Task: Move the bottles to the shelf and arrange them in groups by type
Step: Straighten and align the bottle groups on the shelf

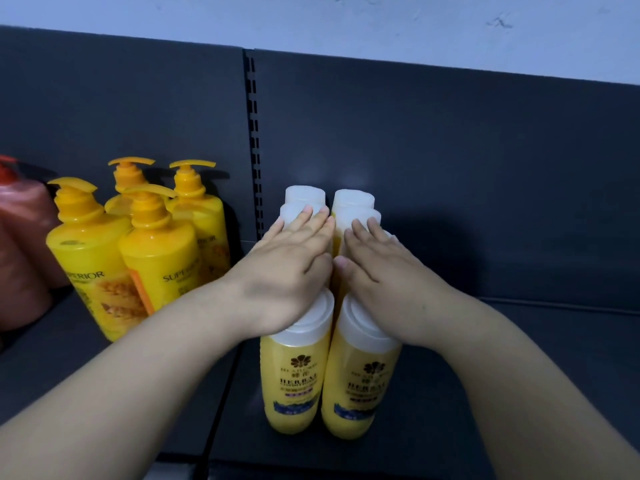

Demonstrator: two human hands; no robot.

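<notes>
- The white-capped yellow bottles [296, 379] stand on the dark shelf [502, 358] in two files that run from the front edge toward the back panel. The files touch side by side.
- The left hand [294, 268] lies flat over the caps of the left file, fingers straight and gripping nothing. The right hand [377, 271] lies the same way over the right file, with the thumbs nearly meeting between them.
- Each bottle is upright, long axis vertical and cap on top. On the two front ones the printed label faces the front of the shelf.
- I'd judge them to be rigid plastic, full and fairly heavy, with smooth, slightly slippery sides. They look tall on a narrow base, so a nudge at the cap could tip one into its neighbours.
- The best hold looks to be round the body just below the cap, not the cap itself.
- To the left, set apart, yellow pump bottles [156, 258] cluster upright. Reddish bottles [24, 237] sit at the far left edge.
</notes>
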